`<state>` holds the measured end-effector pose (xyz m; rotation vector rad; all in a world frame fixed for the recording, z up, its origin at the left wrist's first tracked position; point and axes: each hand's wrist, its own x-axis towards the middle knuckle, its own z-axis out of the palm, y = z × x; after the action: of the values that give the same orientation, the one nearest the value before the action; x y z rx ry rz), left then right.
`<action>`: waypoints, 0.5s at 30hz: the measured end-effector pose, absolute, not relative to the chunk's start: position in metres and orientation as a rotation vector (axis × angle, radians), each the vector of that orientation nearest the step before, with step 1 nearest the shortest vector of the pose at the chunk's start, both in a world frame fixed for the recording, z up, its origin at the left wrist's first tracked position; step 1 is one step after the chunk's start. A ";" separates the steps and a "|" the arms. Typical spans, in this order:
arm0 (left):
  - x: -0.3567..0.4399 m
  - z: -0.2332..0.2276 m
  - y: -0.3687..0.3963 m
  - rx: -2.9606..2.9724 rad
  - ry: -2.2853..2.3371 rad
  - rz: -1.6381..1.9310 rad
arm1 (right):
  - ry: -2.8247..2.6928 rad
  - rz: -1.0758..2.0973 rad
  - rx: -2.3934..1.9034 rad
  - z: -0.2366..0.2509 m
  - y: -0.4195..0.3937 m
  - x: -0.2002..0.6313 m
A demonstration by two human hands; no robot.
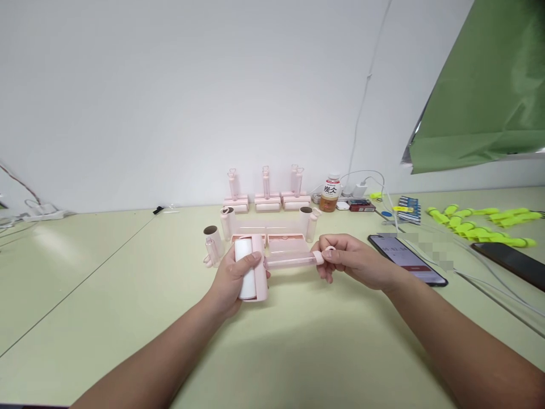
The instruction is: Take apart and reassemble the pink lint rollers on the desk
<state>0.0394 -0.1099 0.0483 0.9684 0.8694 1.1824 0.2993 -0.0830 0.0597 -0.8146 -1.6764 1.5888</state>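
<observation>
Hands meet at the centre of the frame, both forearms reaching up from the lower corners over the pale green tabletop (106, 295). I see my left hand (234, 278) with its palm turned toward the middle, fingers wrapped behind and thumb pressed across the front of the pale pink lint roller head with its white paper roll (250, 268); that grip is firmly closed around the head. My right hand (353, 261) lies palm down, thumb and forefinger pinched tight on the ringed pink end of the clear pink tubular handle (293, 260), which runs level between the two hands and joins the head at its left end. The whole roller sits just above the table, directly between the grips.

Behind it, in the middle of the frame, I count three finished pink rollers standing upright (266, 193) in a row near the white wall, and about four brown-cored paper rolls (212, 238) around open pink cases. One orange-labelled drink bottle (330, 194) stands right of them. Two dark phones lie at the right: one lit (406, 258) just beside my right wrist, one at the frame edge (511, 262). Yellow-green plastic pieces (477, 222) are heaped at upper right; their number I cannot tell.
</observation>
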 end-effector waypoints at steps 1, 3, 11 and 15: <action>0.039 0.049 -0.110 0.974 0.868 1.177 | -1.679 1.583 -0.819 0.060 -0.083 0.299; 0.040 0.049 -0.111 0.982 0.866 1.167 | -1.685 1.584 -0.848 0.060 -0.084 0.298; 0.040 0.044 -0.111 1.017 0.881 1.129 | -1.598 1.758 -0.844 0.056 -0.089 0.291; 0.040 0.044 -0.112 1.053 0.877 1.124 | -1.640 1.840 -0.775 0.052 -0.092 0.287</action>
<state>0.0404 -0.1121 0.0438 1.0532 0.8772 1.1243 0.2874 -0.0921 0.0522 -0.7755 -1.6398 1.8399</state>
